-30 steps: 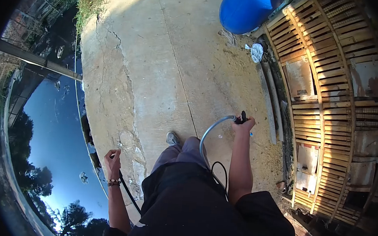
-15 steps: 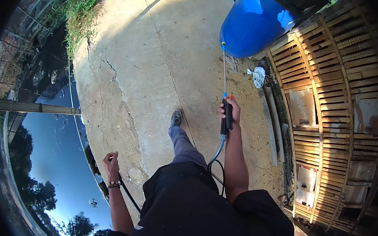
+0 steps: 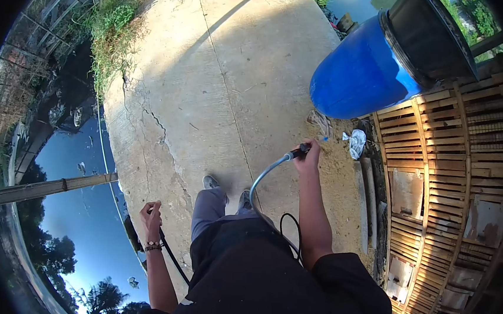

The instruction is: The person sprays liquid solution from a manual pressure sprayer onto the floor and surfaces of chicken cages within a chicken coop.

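Observation:
My right hand (image 3: 308,154) is closed round the black handle of a sprayer wand (image 3: 300,151), which now points away from me, so its lance is mostly hidden. A grey hose (image 3: 265,176) curves from the handle's rear back towards my body. At lower left my left hand (image 3: 151,217) is curled shut on the end of a black lever (image 3: 174,258) that runs back beside my hip. A beaded bracelet circles that wrist. Ahead of my right hand lies a big blue drum (image 3: 355,76), with a black container (image 3: 429,35) against its end.
A cracked concrete path (image 3: 228,78) runs ahead. Along the right stands a bamboo slat structure (image 3: 426,188), with a white plastic bag (image 3: 356,143) and long slabs (image 3: 365,195) at its foot. Dark water (image 3: 71,196), crossed by a bamboo pole (image 3: 48,188), borders the left edge.
I have stepped forward; both shoes now show. My right hand has tilted the wand from full side view to pointing away, and the drum and black container show more fully.

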A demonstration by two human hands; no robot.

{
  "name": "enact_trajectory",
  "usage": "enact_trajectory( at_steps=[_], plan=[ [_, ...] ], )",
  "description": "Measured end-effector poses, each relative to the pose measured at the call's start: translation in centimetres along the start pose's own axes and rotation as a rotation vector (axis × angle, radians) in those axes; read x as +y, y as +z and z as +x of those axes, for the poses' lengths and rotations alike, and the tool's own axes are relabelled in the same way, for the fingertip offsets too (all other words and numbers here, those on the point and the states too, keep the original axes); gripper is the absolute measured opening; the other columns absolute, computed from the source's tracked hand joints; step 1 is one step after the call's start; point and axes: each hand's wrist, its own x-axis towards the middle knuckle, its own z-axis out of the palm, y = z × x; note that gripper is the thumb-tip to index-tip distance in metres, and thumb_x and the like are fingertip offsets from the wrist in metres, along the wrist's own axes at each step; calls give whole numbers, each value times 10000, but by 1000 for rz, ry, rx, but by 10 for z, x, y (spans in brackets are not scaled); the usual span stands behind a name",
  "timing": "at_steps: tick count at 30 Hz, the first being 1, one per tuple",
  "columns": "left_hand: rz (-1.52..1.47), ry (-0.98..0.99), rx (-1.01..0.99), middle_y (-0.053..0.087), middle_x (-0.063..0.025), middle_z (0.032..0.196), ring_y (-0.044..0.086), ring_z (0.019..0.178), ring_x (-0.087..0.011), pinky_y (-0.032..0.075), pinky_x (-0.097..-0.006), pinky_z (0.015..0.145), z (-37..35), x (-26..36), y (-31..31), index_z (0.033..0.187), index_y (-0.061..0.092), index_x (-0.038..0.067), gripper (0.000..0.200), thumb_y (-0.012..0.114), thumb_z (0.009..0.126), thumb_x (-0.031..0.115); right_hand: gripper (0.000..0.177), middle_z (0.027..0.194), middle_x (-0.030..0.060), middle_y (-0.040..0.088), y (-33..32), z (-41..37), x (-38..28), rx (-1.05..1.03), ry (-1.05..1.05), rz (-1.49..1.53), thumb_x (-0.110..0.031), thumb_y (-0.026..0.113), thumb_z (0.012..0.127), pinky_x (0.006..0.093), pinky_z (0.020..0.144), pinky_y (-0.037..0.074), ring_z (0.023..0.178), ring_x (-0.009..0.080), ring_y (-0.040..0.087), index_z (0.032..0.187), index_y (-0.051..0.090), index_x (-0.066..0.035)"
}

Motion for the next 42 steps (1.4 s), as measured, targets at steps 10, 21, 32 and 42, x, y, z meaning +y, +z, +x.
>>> enact_trajectory(
  at_steps=[10, 21, 32, 42],
  plan=[
    [-8, -11, -95, 423, 37, 546, 390, 422, -57, 318, -230, 394, 205, 134, 46, 872, 624, 24, 264, 650, 860, 287, 108, 829, 68, 532, 181, 118, 40, 86, 79, -124, -184, 571, 817, 283, 491, 466, 632, 169, 524, 917, 534, -173],
    [-1263, 416, -1276, 527, -107, 477, 461, 329, -115, 346, -233, 282, 232, 431, -79, 761, 546, -89, 448, 760, 805, 302, 221, 1034, 143, 480, 380, 218, 48, 133, -97, 126, -222, 561, 807, 318, 611, 522, 796, 221, 550, 952, 518, -60],
    [474, 532, 179, 652, -87, 640, 634, 557, -169, 484, -312, 553, 558, 438, 168, 1000, 613, 108, 253, 695, 762, 133, 166, 820, 79, 461, 542, 367, -22, -250, 161, 163, -132, 565, 757, 262, 486, 477, 665, 164, 484, 921, 553, -109],
    [-1081, 262, -1236, 623, -212, 604, 558, 361, -174, 427, -252, 323, 554, 784, 154, 1063, 494, -142, 672, 664, 825, 463, 195, 872, 92, 472, 754, 525, -67, -293, 145, 115, -113, 574, 795, 236, 491, 471, 704, 166, 494, 975, 513, -71]
  ],
)
